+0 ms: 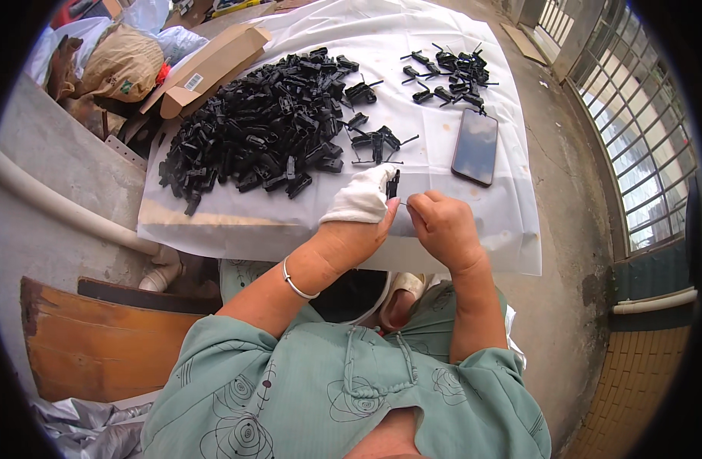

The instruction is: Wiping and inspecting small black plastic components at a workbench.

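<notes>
My left hand (360, 200), in a white glove that leaves the thumb bare, is closed on a small black plastic part (393, 185). Close beside it, my right hand (445, 222) is bare, its fingers pinched on a thin dark rod (402, 203) that points toward the part. What the rod belongs to is mostly hidden by the fingers. Just beyond my left hand lie several black parts with thin rods (378, 143). A large heap of black plastic parts (267, 115) spreads over the left of the table.
A white sheet (435, 153) covers the table. A smartphone (475, 147) lies at the right, below a smaller group of black parts (462, 73). Behind the heap at the left sits a long cardboard box (213, 65), near stuffed bags (121, 61). A barred window (634, 122) stands at the right.
</notes>
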Demonstrator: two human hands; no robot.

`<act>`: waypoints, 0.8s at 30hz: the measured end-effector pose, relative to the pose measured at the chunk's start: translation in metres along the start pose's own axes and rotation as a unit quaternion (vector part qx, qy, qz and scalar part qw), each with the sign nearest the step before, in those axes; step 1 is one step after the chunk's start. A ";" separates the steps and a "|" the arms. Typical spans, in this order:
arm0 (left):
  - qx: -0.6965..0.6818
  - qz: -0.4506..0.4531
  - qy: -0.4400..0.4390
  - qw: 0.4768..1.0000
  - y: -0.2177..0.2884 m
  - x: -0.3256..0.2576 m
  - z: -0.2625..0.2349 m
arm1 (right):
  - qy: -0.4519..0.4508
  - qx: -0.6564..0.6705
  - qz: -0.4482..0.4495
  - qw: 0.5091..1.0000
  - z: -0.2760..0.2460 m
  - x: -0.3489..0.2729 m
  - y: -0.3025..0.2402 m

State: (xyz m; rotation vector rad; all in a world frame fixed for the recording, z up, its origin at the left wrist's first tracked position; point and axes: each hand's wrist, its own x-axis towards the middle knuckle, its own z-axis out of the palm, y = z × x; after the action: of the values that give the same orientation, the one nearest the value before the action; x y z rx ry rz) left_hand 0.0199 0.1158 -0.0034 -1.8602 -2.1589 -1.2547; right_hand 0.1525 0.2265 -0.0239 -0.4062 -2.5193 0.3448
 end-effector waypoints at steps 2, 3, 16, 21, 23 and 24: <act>-0.009 -0.014 -0.017 1.000 -0.005 0.001 0.003 | 0.003 0.015 -0.026 1.000 -0.003 0.000 -0.010; -0.020 -0.026 -0.039 0.999 -0.010 0.001 0.005 | 0.005 0.029 -0.046 0.998 -0.004 0.000 -0.014; -0.386 -0.157 -0.109 0.902 0.001 -0.004 -0.018 | 0.037 0.500 0.196 0.842 0.005 0.011 -0.024; -0.370 -0.192 -0.068 0.906 0.003 -0.008 -0.016 | 0.018 0.354 0.095 0.930 0.007 0.007 -0.026; -0.351 -0.194 -0.065 0.914 0.002 -0.009 -0.015 | -0.006 0.397 0.132 0.908 0.009 0.008 -0.028; -0.307 -0.173 -0.057 0.934 0.001 -0.010 -0.013 | -0.006 0.396 0.132 0.909 0.013 0.008 -0.028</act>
State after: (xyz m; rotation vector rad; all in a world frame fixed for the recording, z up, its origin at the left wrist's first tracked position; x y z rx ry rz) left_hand 0.0174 0.1006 0.0006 -1.7981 -2.4256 -2.1534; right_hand 0.1329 0.2011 -0.0212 -0.4000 -2.0903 1.4046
